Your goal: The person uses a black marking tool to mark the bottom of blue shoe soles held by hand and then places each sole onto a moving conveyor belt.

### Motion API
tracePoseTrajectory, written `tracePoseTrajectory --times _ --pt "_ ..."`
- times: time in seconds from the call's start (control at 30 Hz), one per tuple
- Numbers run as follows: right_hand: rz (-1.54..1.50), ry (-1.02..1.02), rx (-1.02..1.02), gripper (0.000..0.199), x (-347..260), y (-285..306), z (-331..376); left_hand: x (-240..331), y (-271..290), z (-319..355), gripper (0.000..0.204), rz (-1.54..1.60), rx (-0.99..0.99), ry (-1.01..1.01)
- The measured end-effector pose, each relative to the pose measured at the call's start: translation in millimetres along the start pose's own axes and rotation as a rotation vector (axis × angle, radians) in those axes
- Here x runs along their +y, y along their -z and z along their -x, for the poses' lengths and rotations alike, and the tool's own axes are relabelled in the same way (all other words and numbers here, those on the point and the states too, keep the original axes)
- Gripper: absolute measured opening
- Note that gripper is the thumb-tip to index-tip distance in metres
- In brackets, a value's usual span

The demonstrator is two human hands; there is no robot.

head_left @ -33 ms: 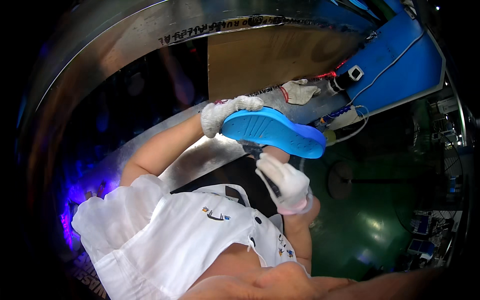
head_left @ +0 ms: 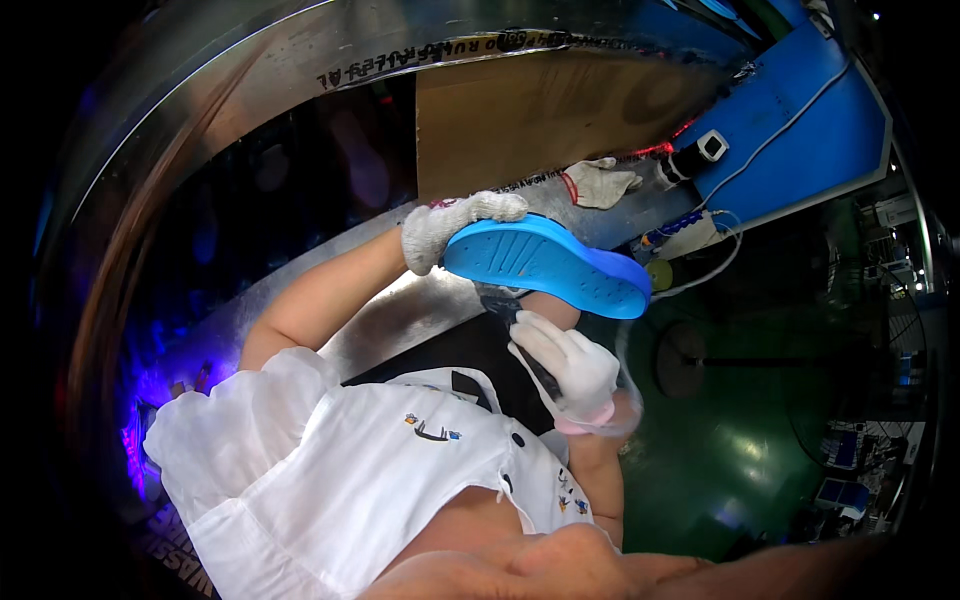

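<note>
My left hand (head_left: pixel 462 228), in a knitted white glove, is closed around the heel or toe end of a blue shoe sole (head_left: pixel 545 262). The sole is tilted so its face with grooves and small holes shows; its other side is hidden. Below it, my right hand (head_left: pixel 572 368) wears a thin white glove with a pink cuff and is closed on a dark brush (head_left: pixel 502 308). The brush head is blurred, just under the sole's lower edge, and I cannot tell whether they touch. A thin clear tube (head_left: pixel 632 385) curves past my right wrist.
A loose white glove with a red cuff (head_left: pixel 600 185) lies on the metal ledge beyond the sole. Cardboard (head_left: pixel 540 120) stands behind it. To the right are a black-and-white cylindrical device (head_left: pixel 697 155), a blue panel (head_left: pixel 800 110) with a cable, and a round stand base (head_left: pixel 680 362).
My right hand and the brush have dropped slightly away from the sole. The tube beside that wrist has shifted outward. My left hand and the sole stay almost still.
</note>
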State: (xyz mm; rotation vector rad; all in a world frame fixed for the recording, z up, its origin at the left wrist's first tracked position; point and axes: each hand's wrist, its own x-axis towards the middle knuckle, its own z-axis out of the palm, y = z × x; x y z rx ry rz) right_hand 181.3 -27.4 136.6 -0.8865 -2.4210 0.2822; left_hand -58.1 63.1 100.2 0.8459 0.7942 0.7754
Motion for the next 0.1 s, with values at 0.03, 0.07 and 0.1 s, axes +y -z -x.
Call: tracePoseTrajectory --times 0.03,0.07,0.1 --pt "-0.069 0.006 0.122 0.022 3 -1 1 4 -3 2 0.051 -0.019 0.005 0.015" --pt "-0.138 0.014 0.243 0.023 10 -3 0 5 -4 3 0.051 -0.037 0.012 0.029" --pt "-0.150 -0.006 0.316 0.026 21 -9 -1 2 -4 3 0.051 -0.034 0.013 0.034"
